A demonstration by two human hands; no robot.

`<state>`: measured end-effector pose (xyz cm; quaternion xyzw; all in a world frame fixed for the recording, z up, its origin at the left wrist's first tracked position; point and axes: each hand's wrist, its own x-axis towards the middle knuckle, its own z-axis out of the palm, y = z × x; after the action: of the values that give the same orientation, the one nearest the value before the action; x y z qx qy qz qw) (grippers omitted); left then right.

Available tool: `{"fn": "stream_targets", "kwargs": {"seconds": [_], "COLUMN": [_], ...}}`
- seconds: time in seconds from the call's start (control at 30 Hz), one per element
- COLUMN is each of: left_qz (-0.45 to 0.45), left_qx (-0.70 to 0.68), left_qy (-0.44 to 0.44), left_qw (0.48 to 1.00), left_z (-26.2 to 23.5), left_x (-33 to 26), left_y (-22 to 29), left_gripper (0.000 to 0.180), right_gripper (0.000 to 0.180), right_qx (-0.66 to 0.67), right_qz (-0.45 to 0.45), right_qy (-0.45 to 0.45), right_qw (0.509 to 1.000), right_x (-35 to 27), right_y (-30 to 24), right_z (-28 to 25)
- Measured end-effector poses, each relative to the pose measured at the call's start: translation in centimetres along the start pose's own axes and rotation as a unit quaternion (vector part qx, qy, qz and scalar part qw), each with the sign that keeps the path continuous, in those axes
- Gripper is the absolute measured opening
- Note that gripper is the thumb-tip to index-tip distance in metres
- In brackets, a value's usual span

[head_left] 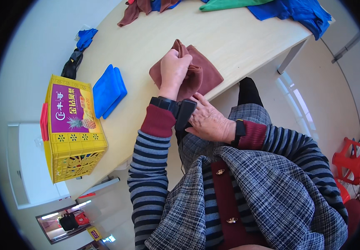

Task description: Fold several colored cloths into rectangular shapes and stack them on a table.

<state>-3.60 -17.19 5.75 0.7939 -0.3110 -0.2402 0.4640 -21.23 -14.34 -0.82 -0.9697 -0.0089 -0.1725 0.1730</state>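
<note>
A brown cloth [207,71] lies partly folded near the table's front edge, its upper layers bunched up. My left hand [175,70] is closed on the bunched folds and holds them a little above the flat part. Below it, at the table edge, my right hand [211,121] has its fingers stretched toward the cloth's near side. Some of its fingertips are hidden behind the black device [185,113] on my left wrist, so I cannot tell whether they touch the fabric. Two folded blue cloths [108,89] lie stacked to the left.
A yellow plastic crate [80,148] stands at the table's left end, beside the blue stack. Behind it are a black item [72,64] and a crumpled blue cloth [86,38]. Brown [130,14], green [230,3] and blue cloths [294,16] lie at the far side. A red stool [350,160] stands right.
</note>
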Motion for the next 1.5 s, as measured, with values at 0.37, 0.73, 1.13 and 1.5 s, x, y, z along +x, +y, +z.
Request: {"fn": "stream_targets", "kwargs": {"seconds": [0.37, 0.73, 1.13, 1.5], "left_qz": [-0.014, 0.34, 0.329, 0.229], "left_qx": [0.018, 0.367, 0.431, 0.397], "left_qy": [-0.029, 0.08, 0.014, 0.011], "left_qw": [0.999, 0.862, 0.84, 0.889], "left_z": [1.8, -3.7, -3.6, -3.7], "left_x": [-1.3, -7.3, -8.1, -8.7], "left_y": [0.8, -7.1, -7.5, -8.3], "left_gripper": [0.029, 0.042, 0.064, 0.066], "right_gripper": [0.058, 0.067, 0.063, 0.066], "right_qx": [-0.003, -0.064, 0.137, -0.061], "right_qz": [-0.005, -0.014, 0.069, 0.124], "right_qy": [-0.01, -0.019, 0.012, 0.08], "right_qw": [1.0, 0.998, 0.988, 0.987], "right_x": [-0.7, -0.3, 5.8, 7.1], "right_y": [0.9, 0.2, 1.7, 6.6], "right_z": [-0.2, -1.4, -5.7, -0.3]}}
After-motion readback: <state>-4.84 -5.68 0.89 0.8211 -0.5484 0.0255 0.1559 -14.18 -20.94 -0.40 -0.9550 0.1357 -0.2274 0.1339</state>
